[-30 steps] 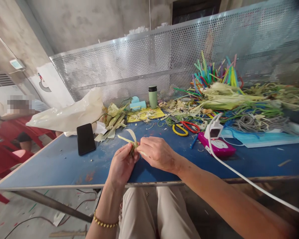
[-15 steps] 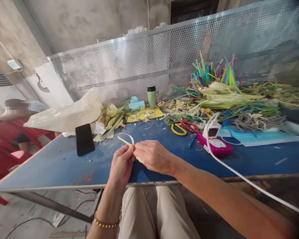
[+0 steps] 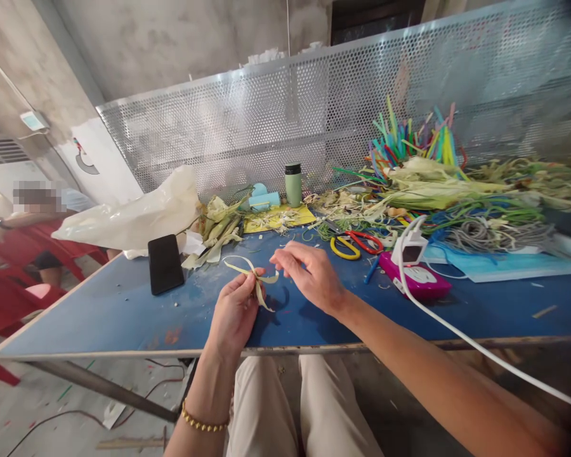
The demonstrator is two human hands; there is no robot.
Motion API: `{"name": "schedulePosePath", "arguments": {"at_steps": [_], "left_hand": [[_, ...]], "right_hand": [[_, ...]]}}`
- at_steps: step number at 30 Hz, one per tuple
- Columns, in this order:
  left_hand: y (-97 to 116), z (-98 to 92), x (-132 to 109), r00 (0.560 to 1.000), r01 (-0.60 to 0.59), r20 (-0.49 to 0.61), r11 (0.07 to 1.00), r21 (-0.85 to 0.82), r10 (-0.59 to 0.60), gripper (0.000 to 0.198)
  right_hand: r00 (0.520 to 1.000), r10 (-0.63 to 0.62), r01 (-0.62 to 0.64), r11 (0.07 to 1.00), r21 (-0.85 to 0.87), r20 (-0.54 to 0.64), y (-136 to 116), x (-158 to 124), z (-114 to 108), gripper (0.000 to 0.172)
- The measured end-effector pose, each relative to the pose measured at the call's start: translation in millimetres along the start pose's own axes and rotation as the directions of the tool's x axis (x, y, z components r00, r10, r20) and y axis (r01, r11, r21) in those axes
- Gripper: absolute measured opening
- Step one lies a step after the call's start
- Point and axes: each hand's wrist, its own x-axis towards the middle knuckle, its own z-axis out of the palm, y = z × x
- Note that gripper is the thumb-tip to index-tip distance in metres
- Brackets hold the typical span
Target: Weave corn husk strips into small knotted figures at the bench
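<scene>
Pinched between thumb and fingers of my left hand (image 3: 235,308) is a pale husk strip (image 3: 262,297), looped at the far side, with loose ends spreading right and toward me. My right hand (image 3: 311,273) is just right of it, above the table, with its fingers curled together in a pinch. The strip's right end curls up close to those fingertips, and whether they hold a thin piece is hidden. Beyond my hands, yellow-handled scissors (image 3: 345,248) and red-handled scissors (image 3: 366,242) lie on the blue table (image 3: 109,317).
A black phone (image 3: 165,264) lies left, near a plastic bag (image 3: 133,219) and dried husks (image 3: 219,225). Behind stands a green tumbler (image 3: 293,185). On the right are a magenta power block (image 3: 416,279) with a white cable (image 3: 461,339), cords, and husk piles. Someone sits far left.
My right hand has come away from my left, moving right and slightly up. More of the husk strip now shows, with its ends fanned out. My left hand keeps its pinch.
</scene>
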Motion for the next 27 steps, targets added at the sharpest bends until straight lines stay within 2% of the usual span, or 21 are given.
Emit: {"name": "schedulePosePath", "arguments": {"at_steps": [1,3,6,9,15,23,27], "left_hand": [[-1,0.1,0,1.000,0.001,0.003,1.000,0.000,-0.001,0.024],[-2,0.7,0,1.000,-0.015,0.004,1.000,-0.004,0.015,0.023],[-4,2.3,0,0.999,-0.046,0.008,0.999,-0.006,0.046,0.025],[-4,4.2,0,0.999,-0.051,0.012,0.999,0.017,0.050,0.029],[-5,7.4,0,0.995,-0.084,-0.037,0.990,0.111,0.088,0.025],[-10,7.4,1,0.985,-0.137,-0.083,0.974,0.180,0.154,0.025],[-9,7.5,1,0.981,-0.146,-0.087,0.960,0.238,0.171,0.024]], "right_hand": [[0.998,0.059,-0.058,0.998,-0.034,0.008,2,1,1,0.037],[0.988,0.121,-0.114,0.991,-0.076,0.098,7,1,4,0.035],[0.972,0.136,-0.126,0.990,-0.060,0.191,10,-1,10,0.024],[0.968,0.160,-0.153,0.987,-0.052,0.192,10,-1,13,0.022],[0.953,0.215,-0.211,0.977,-0.042,0.216,3,0,11,0.013],[0.932,0.256,-0.278,0.959,0.052,0.256,-2,2,9,0.016],[0.935,0.246,-0.255,0.967,0.004,0.254,1,1,7,0.020]]}}
